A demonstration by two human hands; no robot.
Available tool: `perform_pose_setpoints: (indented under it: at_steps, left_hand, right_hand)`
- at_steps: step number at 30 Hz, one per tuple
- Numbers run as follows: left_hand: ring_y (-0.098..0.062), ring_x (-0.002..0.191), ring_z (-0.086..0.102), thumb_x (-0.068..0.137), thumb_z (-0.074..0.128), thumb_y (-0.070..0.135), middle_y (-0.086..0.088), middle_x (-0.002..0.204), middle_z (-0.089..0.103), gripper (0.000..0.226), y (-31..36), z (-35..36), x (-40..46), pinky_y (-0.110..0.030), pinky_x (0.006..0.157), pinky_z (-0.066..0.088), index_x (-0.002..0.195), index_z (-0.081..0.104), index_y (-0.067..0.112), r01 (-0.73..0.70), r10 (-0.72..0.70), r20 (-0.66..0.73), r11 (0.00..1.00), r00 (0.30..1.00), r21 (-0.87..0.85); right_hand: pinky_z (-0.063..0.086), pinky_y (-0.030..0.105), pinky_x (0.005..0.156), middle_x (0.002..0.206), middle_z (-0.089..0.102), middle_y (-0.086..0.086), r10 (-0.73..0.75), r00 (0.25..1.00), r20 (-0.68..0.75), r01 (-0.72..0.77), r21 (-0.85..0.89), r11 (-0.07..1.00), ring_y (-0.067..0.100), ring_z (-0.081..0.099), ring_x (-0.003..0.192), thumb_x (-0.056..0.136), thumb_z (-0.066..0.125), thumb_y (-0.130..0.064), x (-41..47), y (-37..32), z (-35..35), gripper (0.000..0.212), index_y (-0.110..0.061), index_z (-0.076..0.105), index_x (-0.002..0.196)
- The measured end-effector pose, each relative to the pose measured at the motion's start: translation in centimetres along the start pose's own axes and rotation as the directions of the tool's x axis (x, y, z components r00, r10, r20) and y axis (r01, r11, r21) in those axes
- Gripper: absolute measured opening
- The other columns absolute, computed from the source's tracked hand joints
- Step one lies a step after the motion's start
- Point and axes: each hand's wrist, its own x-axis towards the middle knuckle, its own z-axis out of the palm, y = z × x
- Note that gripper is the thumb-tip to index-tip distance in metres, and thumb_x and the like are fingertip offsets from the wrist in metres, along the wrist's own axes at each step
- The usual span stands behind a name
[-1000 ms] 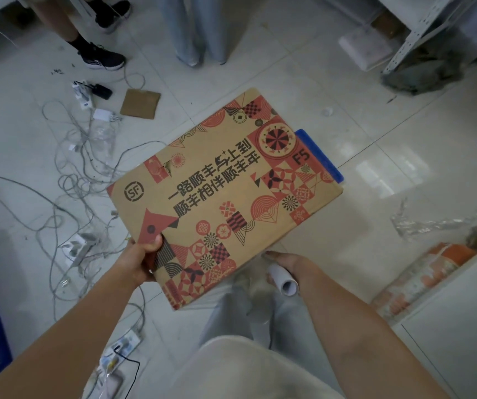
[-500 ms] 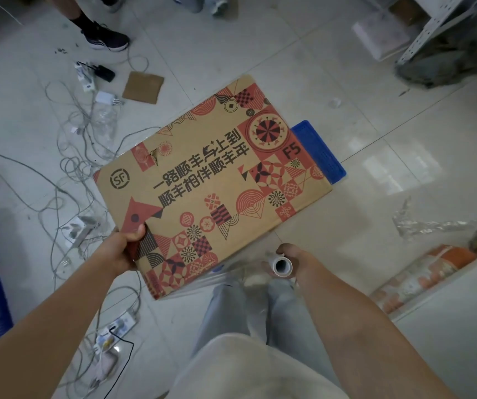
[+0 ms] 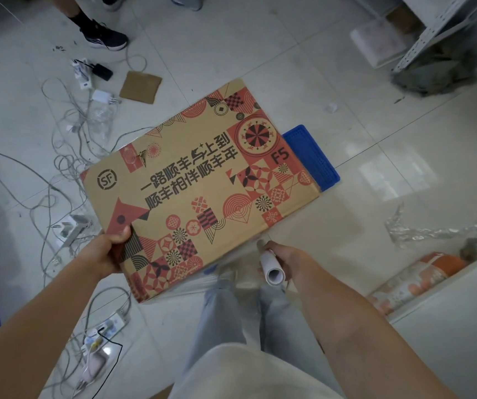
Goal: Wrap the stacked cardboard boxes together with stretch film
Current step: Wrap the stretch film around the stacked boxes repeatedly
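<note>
Two hands are working in my view. Largest of all, the pale tiled floor (image 3: 332, 67) is spreading out under everything. Next, the printed cardboard box (image 3: 200, 180) is sitting in the middle of the scene, its top face carrying red and black patterns, and it is lying over a blue crate (image 3: 312, 156) whose far right corner is sticking out from beneath it; I cannot tell how many boxes are stacked under that top face. At the far right a grey metal shelf frame (image 3: 433, 33) is standing, and at the near right a crumpled sheet of clear plastic (image 3: 433, 231) is lying on the tiles. To the left, a tangle of grey cables (image 3: 67, 156) is sprawling beside the box, with a power strip (image 3: 107, 326) nearer to me. A small brown cardboard piece (image 3: 140, 87) is lying beyond the box, and a dark shoe (image 3: 103, 37) is showing at the far left. My left hand (image 3: 103, 254) is gripping the near left edge of the box, thumb pressing on top. My right hand (image 3: 283, 259) is curling round the stretch film roll (image 3: 272, 269), just beside the box's near edge, with clear film stretching from the roll toward the box's near side.
</note>
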Motion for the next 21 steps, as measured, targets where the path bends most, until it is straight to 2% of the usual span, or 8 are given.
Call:
perform_pose_setpoints:
  at_steps: [3, 6, 8, 11, 14, 16, 18, 21]
  left_hand:
    - [-0.026, 0.084, 0.059, 0.097, 0.048, 0.012, 0.002, 0.064, 0.071, 0.017, 0.0, 0.4, -0.4, -0.06, 0.088, 0.039, 0.091, 0.057, 0.025, -0.014, 0.014, -0.016, 1.0, 1.0, 0.019]
    - [-0.026, 0.083, 0.058, 0.096, 0.049, 0.013, 0.002, 0.063, 0.071, 0.016, 0.1, 0.7, -0.6, -0.061, 0.087, 0.039, 0.091, 0.057, 0.026, -0.014, 0.015, -0.028, 0.999, 1.0, 0.035]
    - [-0.026, 0.082, 0.058, 0.096, 0.049, 0.015, 0.002, 0.063, 0.071, 0.014, 0.2, 0.6, -0.7, -0.06, 0.088, 0.038, 0.091, 0.057, 0.026, -0.006, 0.008, -0.038, 0.999, 0.999, 0.041]
    - [-0.027, 0.083, 0.057, 0.096, 0.05, 0.016, 0.001, 0.062, 0.071, 0.012, 0.3, 0.5, -0.8, -0.061, 0.09, 0.038, 0.091, 0.057, 0.024, 0.006, -0.004, -0.042, 0.999, 0.999, 0.046]
    - [-0.027, 0.084, 0.058, 0.095, 0.052, 0.015, 0.0, 0.065, 0.072, 0.011, 0.4, 0.5, -1.0, -0.062, 0.09, 0.038, 0.091, 0.057, 0.024, 0.009, -0.007, -0.053, 0.999, 0.999, 0.04]
    - [-0.028, 0.086, 0.059, 0.094, 0.053, 0.015, -0.004, 0.077, 0.072, 0.011, 0.5, 0.5, -1.1, -0.063, 0.093, 0.037, 0.093, 0.057, 0.024, 0.015, -0.013, -0.057, 0.999, 0.998, 0.035]
    - [-0.031, 0.096, 0.058, 0.093, 0.054, 0.015, -0.01, 0.099, 0.066, 0.01, 0.5, 0.5, -1.2, -0.069, 0.096, 0.034, 0.1, 0.056, 0.023, 0.021, -0.019, -0.056, 0.999, 0.998, 0.037]
    - [-0.03, 0.098, 0.057, 0.092, 0.057, 0.014, -0.009, 0.103, 0.061, 0.023, 0.7, 0.7, -1.5, -0.068, 0.088, 0.039, 0.112, 0.051, 0.022, 0.005, 0.002, -0.094, 0.998, 0.996, 0.068]
  right_hand:
    - [0.051, 0.027, 0.042, 0.07, 0.053, 0.013, 0.045, 0.998, 0.039, -0.049, 0.103, 0.993, 0.023, 0.05, 0.064, 0.093, 0.054, -0.024, -0.4, -0.2, -0.7, 0.024, -0.003, 0.049, 0.084]
    - [0.05, 0.028, 0.036, 0.044, 0.053, 0.01, 0.008, 0.992, 0.122, -0.052, 0.362, 0.931, 0.019, 0.046, 0.061, 0.097, 0.041, -0.015, -1.3, -0.7, -0.8, 0.026, -0.004, 0.042, 0.074]
    - [0.049, 0.029, 0.035, 0.037, 0.05, 0.01, -0.002, 0.994, 0.106, -0.038, 0.377, 0.925, 0.019, 0.043, 0.059, 0.099, 0.035, -0.013, -1.4, -0.8, -0.8, 0.028, -0.003, 0.04, 0.073]
    - [0.051, 0.026, 0.041, 0.043, 0.051, 0.011, -0.015, 0.998, 0.059, -0.002, 0.273, 0.962, 0.019, 0.044, 0.06, 0.098, 0.033, -0.012, -1.1, -0.7, -0.9, 0.024, -0.006, 0.04, 0.075]
    - [0.049, 0.031, 0.057, 0.074, 0.053, 0.01, -0.117, 0.993, 0.025, 0.111, 0.177, 0.978, 0.02, 0.051, 0.066, 0.098, 0.041, -0.02, -0.5, -0.8, -0.6, 0.022, -0.009, 0.045, 0.079]
    - [0.046, 0.026, 0.047, 0.065, 0.052, 0.006, -0.08, 0.993, 0.088, 0.066, 0.151, 0.986, 0.018, 0.05, 0.055, 0.095, 0.05, -0.033, 0.0, -0.9, -0.5, 0.03, -0.01, 0.048, 0.076]
    - [0.045, 0.024, 0.041, 0.053, 0.053, 0.008, -0.043, 0.995, 0.095, 0.036, 0.07, 0.997, 0.02, 0.05, 0.048, 0.091, 0.059, -0.032, 0.2, -1.1, -0.6, 0.029, -0.009, 0.048, 0.076]
    - [0.053, 0.031, 0.05, 0.075, 0.057, 0.015, -0.052, 0.997, 0.055, 0.056, -0.079, 0.995, 0.026, 0.057, 0.064, 0.086, 0.065, -0.018, 0.2, -1.4, -1.7, 0.02, -0.004, 0.052, 0.092]
